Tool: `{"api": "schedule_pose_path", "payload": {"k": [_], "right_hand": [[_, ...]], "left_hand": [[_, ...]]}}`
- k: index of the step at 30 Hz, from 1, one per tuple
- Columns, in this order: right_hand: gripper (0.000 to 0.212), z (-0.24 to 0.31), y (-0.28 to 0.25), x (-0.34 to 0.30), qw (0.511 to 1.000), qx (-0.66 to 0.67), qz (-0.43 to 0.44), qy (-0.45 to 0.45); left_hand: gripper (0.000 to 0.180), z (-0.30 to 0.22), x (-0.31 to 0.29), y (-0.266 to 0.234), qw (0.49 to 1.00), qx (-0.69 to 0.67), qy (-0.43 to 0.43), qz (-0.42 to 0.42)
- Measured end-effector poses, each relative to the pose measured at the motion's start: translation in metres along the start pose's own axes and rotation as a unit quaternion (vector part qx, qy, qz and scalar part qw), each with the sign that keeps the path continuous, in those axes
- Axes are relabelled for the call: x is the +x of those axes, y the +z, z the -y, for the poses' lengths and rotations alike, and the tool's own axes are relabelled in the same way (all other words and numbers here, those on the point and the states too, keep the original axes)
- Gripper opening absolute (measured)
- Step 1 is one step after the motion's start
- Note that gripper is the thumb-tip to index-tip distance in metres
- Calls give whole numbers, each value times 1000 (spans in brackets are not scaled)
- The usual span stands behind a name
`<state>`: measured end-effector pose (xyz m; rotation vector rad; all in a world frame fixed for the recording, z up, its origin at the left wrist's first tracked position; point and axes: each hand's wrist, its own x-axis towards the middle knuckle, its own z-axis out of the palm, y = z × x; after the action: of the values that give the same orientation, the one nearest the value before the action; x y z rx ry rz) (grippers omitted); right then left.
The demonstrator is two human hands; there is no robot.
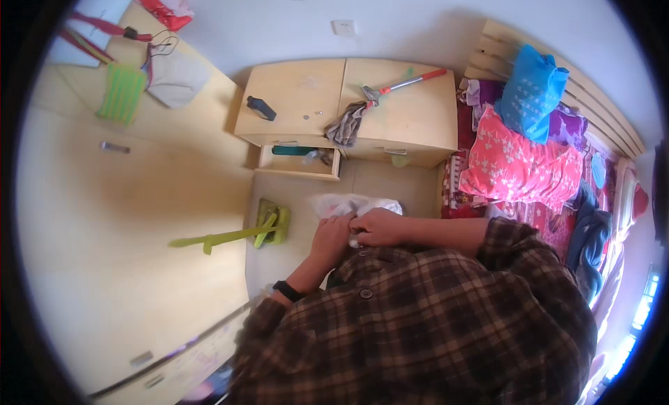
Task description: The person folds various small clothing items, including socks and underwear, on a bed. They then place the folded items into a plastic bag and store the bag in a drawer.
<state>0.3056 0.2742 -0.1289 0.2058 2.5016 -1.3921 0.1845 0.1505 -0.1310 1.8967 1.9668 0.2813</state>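
Note:
Both my hands are close together in front of my body, gathered at a crumpled white plastic bag (333, 201) that spreads out beyond them. My left hand (333, 231), with a black band at the wrist, has its fingers bent in against the bag. Beside it, my right hand (380, 227) is closed in a pinch on the bag's near part, and a bit of white shows under its fingers. The fingertips partly cover each other, so the exact grip is hidden.
Ahead stands a low wooden cabinet (411, 112) with an open drawer (296, 174). A red-handled mop (414, 81) and a black object (260, 108) lie on top. A green dustpan and brush (275, 224) stand left. On the right, the bed holds a pink pillow (519, 168) and blue bag (533, 91).

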Motion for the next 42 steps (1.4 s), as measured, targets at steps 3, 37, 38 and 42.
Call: {"api": "schedule_pose_path", "payload": {"k": [3, 37, 38, 42], "right_hand": [[26, -26, -21, 13, 1000, -5, 6, -8], [50, -566, 131, 191, 901, -161, -147, 376], [54, -583, 133, 199, 897, -180, -126, 383], [66, -630, 135, 215, 885, -217, -27, 410]], "left_hand": [[26, 8, 30, 24, 990, 13, -72, 124], [17, 172, -78, 393, 849, -222, -429, 213], [18, 173, -80, 395, 852, -231, -429, 191], [16, 176, -93, 401, 859, -256, -406, 180]]}}
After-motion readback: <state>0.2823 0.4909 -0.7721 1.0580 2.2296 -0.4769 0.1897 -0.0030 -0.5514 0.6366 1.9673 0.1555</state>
